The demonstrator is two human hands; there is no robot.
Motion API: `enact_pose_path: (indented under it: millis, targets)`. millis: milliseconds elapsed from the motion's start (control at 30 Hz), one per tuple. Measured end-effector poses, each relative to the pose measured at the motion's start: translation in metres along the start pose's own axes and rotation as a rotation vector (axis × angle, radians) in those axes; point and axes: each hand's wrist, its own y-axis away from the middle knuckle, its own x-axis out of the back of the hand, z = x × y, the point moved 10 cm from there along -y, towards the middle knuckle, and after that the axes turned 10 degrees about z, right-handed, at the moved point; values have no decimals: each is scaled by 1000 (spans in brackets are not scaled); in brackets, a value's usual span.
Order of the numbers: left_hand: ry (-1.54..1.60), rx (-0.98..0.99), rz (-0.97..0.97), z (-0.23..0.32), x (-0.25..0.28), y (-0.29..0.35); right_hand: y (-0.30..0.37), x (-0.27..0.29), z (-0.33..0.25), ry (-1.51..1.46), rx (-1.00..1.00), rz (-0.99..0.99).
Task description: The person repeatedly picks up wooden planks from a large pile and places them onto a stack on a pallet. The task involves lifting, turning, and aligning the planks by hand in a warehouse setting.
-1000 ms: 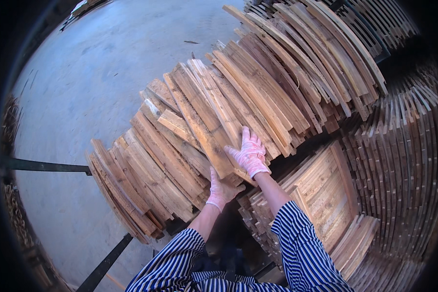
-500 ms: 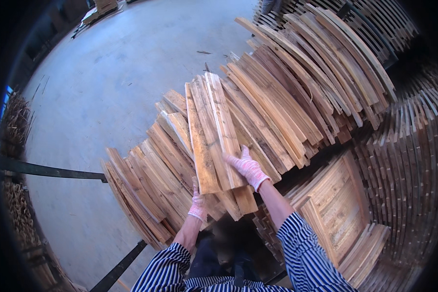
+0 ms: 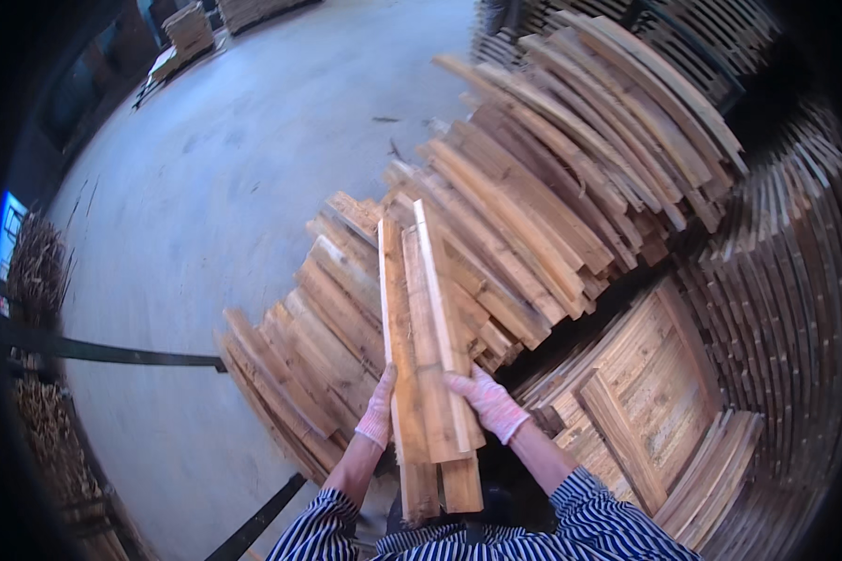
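Between my two gloved hands is a bundle of several wooden boards (image 3: 425,346), drawn close to my body with its ends uneven. My left hand (image 3: 378,409) grips its left side, and my right hand (image 3: 488,402) grips the right side with the thumb along the edge. Both gloves are pink and white; the fingers beneath the boards are hidden. Beyond the bundle lies a long row of stacked wooden boards (image 3: 524,224), leaning side by side from lower left to upper right.
At right stand a wooden panel (image 3: 650,393) and tall stacks of slats (image 3: 781,327). Dark bars (image 3: 122,351) jut in from the left. A pale concrete floor (image 3: 206,187) stretches behind the row. Wrapped stacks (image 3: 189,33) stand far off at upper left.
The bundle has come off the row toward my body and turned more upright in view. Both hands moved nearer with it, still gripping its sides. The view shifted slightly.
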Motion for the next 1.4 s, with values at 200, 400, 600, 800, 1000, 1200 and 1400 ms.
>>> enact_pose_path:
  millis: [200,400,600,800,1000,1200,1400]
  targets:
    - [-123,-173,45,33,-44,27,26,-3,-56,124,113,47]
    - [-226,-412,-279,51,-175,78,120,25,-186,206,610,36]
    - [-410,-671,-556,38,-324,129,306,99,-332,738,839,281]
    - [-550,-724,-970,-66,-494,80,455,206,-382,555,1261,816]
    - [-897,-665,-1153,-255,-545,74,354,408,-210,285,1115,902]
    - [-1397,-743,-1139,-356,-588,152,448,439,-148,-53,1014,1043]
    - [-1481,-179,-1344,-516,-635,293,596,499,-126,-78,1056,1311]
